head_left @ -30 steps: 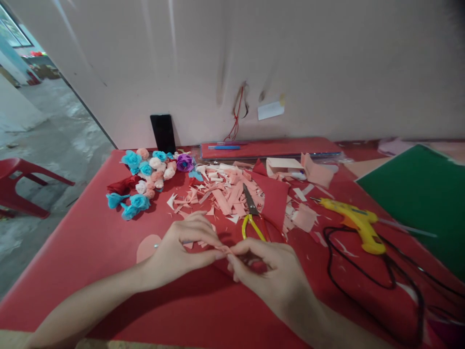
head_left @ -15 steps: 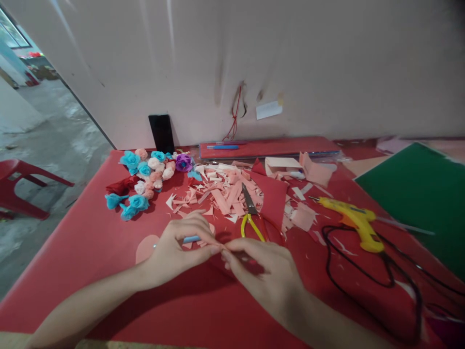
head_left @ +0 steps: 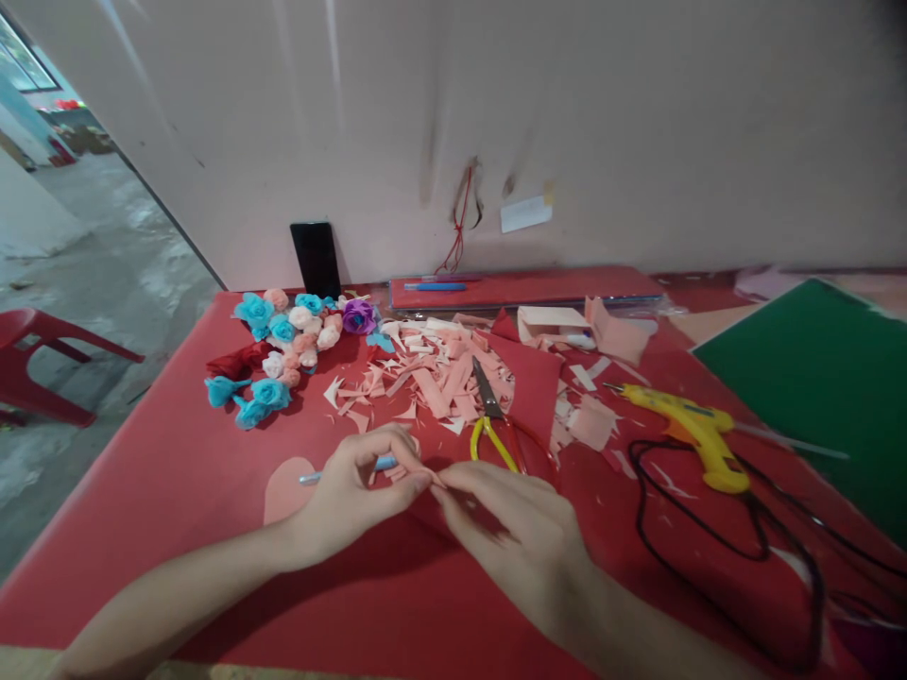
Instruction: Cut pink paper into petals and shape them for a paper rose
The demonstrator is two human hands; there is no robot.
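My left hand (head_left: 354, 496) and my right hand (head_left: 524, 524) meet over the red table (head_left: 340, 604), thumbs and forefingers pinching a small piece of pink paper (head_left: 431, 474) between them. Most of that piece is hidden by the fingertips. Partly behind my left hand lies a light blue pen (head_left: 309, 479), near a pink paper cutout with a rounded edge (head_left: 282, 491). Just beyond my right hand rest scissors (head_left: 488, 406) with one yellow and one red handle, blades pointing away. Pink paper scraps (head_left: 439, 378) are heaped past the fingers.
Blue, pink, white, red and purple paper flowers (head_left: 283, 349) cluster at the back left. A phone (head_left: 316, 260) leans on the wall. To the right are a yellow glue gun (head_left: 684, 425), its looping black cord (head_left: 641, 510) and a green sheet (head_left: 814, 387). A red stool (head_left: 49, 349) stands left.
The fingers of my left hand have curled in, uncovering more of the pen. Both hands keep their pinch on the pink paper at almost the same spot.
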